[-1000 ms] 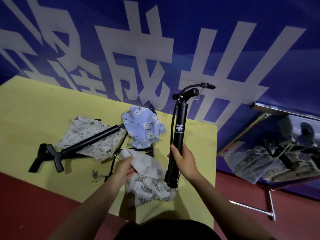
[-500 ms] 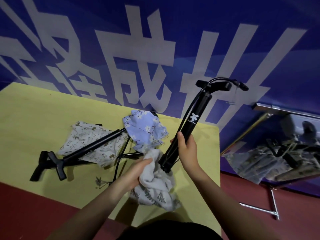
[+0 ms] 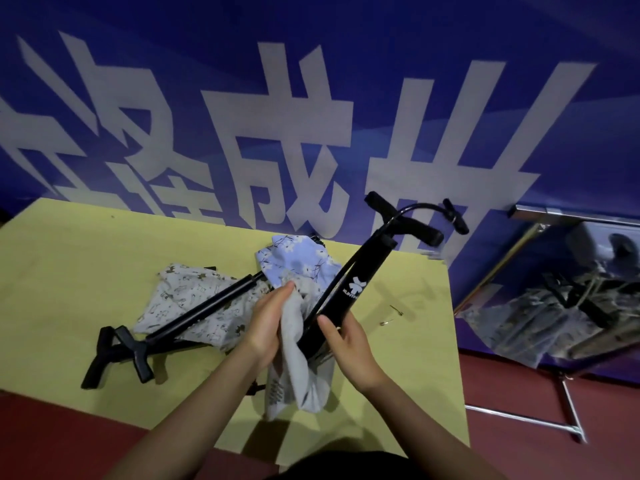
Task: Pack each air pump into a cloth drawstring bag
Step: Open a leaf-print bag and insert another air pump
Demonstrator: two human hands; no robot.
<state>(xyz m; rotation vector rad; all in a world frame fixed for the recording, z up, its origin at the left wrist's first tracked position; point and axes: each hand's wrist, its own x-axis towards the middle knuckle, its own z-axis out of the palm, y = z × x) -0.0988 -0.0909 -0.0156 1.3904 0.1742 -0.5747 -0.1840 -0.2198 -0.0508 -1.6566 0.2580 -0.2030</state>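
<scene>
My right hand (image 3: 346, 344) grips the lower barrel of a black air pump (image 3: 353, 289), which leans up to the right with its T-handle and hose at the top. The pump's foot end sits inside the mouth of a white leaf-print drawstring bag (image 3: 298, 379). My left hand (image 3: 270, 320) holds the bag's rim up beside the barrel. On the yellow table (image 3: 86, 258) lie two more black pumps (image 3: 194, 313), over a grey floral bag (image 3: 183, 299). A blue floral bag (image 3: 298, 261) lies behind my hands.
A blue banner with large white characters (image 3: 277, 133) stands right behind the table. To the right, a metal rack holds bagged pumps in plastic (image 3: 554, 306). Two small metal pins (image 3: 394, 311) lie on the table near its right edge. Red floor surrounds the table.
The pump has tilted from upright to leaning right, and its foot end has gone into the white bag. My left hand has lifted the bag's rim up off the table.
</scene>
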